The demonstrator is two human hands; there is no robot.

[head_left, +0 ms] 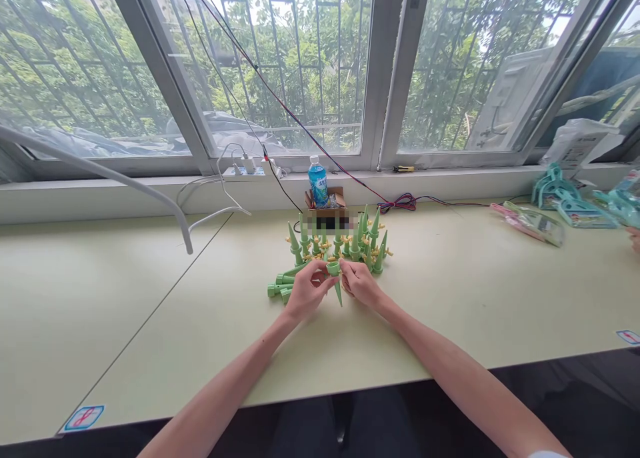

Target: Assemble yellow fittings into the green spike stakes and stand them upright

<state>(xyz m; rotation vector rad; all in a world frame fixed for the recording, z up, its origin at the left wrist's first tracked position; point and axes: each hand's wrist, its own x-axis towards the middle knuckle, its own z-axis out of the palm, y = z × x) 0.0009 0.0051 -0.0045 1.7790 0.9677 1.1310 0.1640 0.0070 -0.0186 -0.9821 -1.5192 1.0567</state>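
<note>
A green plastic watering spike (pixel 334 269) is held over the near side of the table, its round open end up and its tapered point tilted down. My left hand (pixel 309 290) grips it from the left, fingers and thumb around the part below the cup. My right hand (pixel 361 283) is closed at the cup's right edge; whatever its fingertips pinch is hidden. Just beyond my hands, several similar spikes (pixel 355 243) stand point up with small yellow valves on their sides. More green spikes (pixel 285 279) lie flat beside my left hand.
Behind the spikes is a small cardboard box (pixel 327 211) with a blue bottle (pixel 318 183). A coiled cable (pixel 400 203) lies near the sill, and a power strip (pixel 245 170) is at left. Packaged turquoise items (pixel 565 201) and another person's hand (pixel 634 238) are far right.
</note>
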